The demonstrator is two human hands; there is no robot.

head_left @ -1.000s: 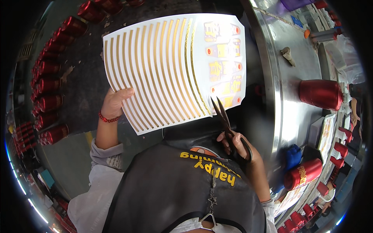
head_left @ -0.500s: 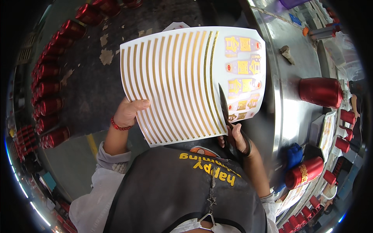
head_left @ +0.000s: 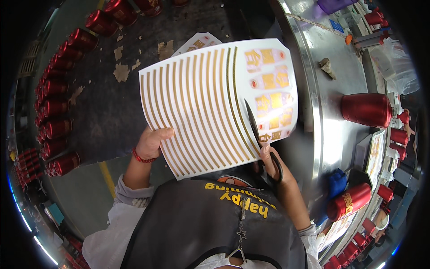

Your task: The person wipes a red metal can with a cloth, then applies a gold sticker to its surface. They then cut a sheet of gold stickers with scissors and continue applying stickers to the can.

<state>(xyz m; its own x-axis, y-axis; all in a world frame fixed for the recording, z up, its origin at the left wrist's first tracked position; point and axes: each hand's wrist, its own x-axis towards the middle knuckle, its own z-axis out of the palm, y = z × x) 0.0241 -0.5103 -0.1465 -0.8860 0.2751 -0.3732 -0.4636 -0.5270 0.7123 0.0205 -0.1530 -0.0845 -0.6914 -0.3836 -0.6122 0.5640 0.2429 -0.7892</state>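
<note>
A white decal sheet (head_left: 192, 107), bowed along its length, carries rows of gold stripes and, on its right part, several gold and pink label designs. My left hand (head_left: 151, 141), with a red bead bracelet on the wrist, pinches its lower left edge, thumb on top. In my right hand (head_left: 272, 164) is a pair of black-handled scissors (head_left: 253, 121), fingers in the loops. The dark upper blade lies over the sheet, between the gold stripes and the label designs. The lower blade is hidden beneath the sheet.
Another decal sheet (head_left: 197, 42) lies behind on the dark worn table (head_left: 103, 107). Red jars (head_left: 58, 127) line that table's left edge. On the metal bench (head_left: 320, 89) at right are a large red jar (head_left: 366, 110), a crumpled scrap (head_left: 327, 68) and a blue cloth (head_left: 337, 180).
The sheet, both hands and the scissors have shifted slightly lower in view. More of the sheet lying behind shows. The scissor handles look spread wider apart.
</note>
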